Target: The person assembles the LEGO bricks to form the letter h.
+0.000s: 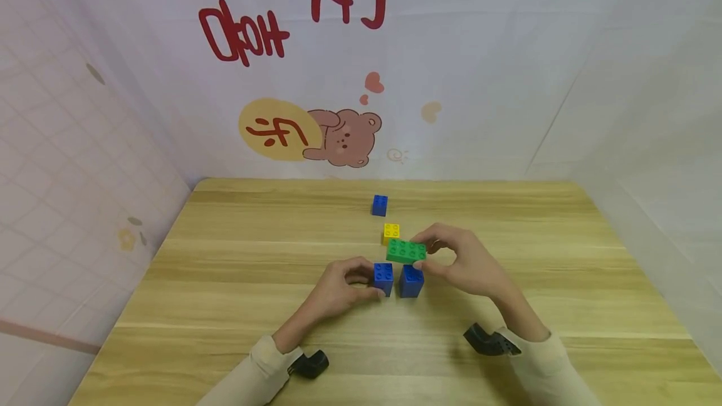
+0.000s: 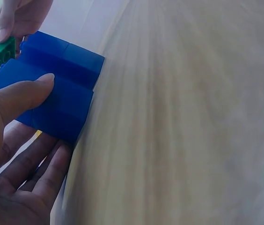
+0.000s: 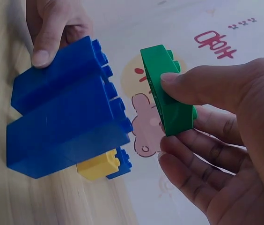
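Note:
Two upright blue stacks of toy building blocks stand side by side, a narrow gap between them in the head view. My left hand (image 1: 341,287) holds the left blue stack (image 1: 383,278) between thumb and fingers, low near the table. The right blue stack (image 1: 411,282) stands free of both hands. Above and just behind them, my right hand (image 1: 465,262) pinches a long green block (image 1: 406,251), thumb on its near side. In the right wrist view the green block (image 3: 169,89) is apart from the studs of the blue stacks.
A yellow block (image 1: 392,232) stands behind the green one, partly covered by it. Farther back is another blue block (image 1: 380,205). Everything is on a wooden table (image 1: 254,224), with a printed white curtain (image 1: 479,80) behind its far edge.

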The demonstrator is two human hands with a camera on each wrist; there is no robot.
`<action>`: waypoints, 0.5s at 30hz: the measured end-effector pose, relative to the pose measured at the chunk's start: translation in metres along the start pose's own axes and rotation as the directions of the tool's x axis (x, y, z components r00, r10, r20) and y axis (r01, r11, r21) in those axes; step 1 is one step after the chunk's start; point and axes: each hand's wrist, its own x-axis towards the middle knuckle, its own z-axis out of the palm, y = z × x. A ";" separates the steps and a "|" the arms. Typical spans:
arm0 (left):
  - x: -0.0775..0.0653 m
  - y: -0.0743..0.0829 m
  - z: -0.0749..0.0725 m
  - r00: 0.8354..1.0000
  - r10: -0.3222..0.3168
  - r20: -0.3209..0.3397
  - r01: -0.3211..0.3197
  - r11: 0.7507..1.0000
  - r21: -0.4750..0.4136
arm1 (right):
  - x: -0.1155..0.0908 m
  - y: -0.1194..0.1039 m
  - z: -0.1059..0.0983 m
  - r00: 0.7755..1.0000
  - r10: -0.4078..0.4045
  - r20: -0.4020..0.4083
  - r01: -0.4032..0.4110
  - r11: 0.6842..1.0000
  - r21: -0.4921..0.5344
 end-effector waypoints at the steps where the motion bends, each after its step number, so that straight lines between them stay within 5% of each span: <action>1: 0.000 0.000 0.000 1.000 -0.001 0.000 0.001 1.000 -0.003 | 0.000 -0.001 0.000 1.000 -0.002 0.004 0.002 1.000 -0.002; 15: -0.001 0.000 -0.001 1.000 0.007 0.010 -0.007 1.000 -0.002 | 0.000 -0.006 0.009 0.997 -0.052 0.058 0.052 0.999 0.002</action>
